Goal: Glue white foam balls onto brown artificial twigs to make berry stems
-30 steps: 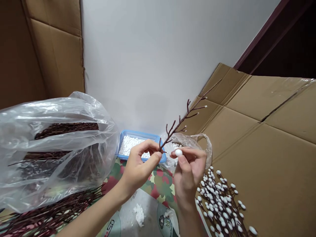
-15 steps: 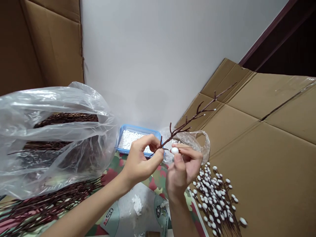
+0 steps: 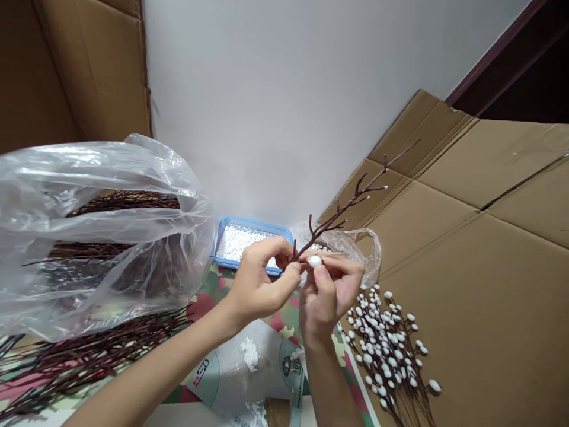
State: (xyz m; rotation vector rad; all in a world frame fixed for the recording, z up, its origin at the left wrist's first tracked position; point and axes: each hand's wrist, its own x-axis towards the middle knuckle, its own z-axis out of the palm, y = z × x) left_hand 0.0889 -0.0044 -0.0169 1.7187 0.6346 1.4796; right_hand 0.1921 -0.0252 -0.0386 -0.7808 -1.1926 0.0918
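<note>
My left hand (image 3: pixel 267 276) pinches a brown artificial twig (image 3: pixel 331 222) near its lower end, and the twig slants up to the right. A few of its side shoots have white tips. Between the thumb and fingers of my right hand (image 3: pixel 331 284) is a white oval bead (image 3: pixel 315 261), held against the end of a low side shoot by my left fingertips. Whether the shoot has entered the bead I cannot tell. Behind my hands a blue plastic basket (image 3: pixel 255 224) holds many white beads (image 3: pixel 235 242).
A clear plastic bag (image 3: pixel 133 225) with brown twigs stands at left, more loose twigs (image 3: pixel 102 350) below it. Finished-looking stems with white beads (image 3: pixel 391 344) lie right, against cardboard (image 3: pixel 489 308). A sheet with white paste (image 3: pixel 250 354) lies on the camouflage cloth (image 3: pixel 278 320).
The bead in my right hand has come up to the twig's side shoot, closing the small gap between my hands. The whole view has shifted slightly.
</note>
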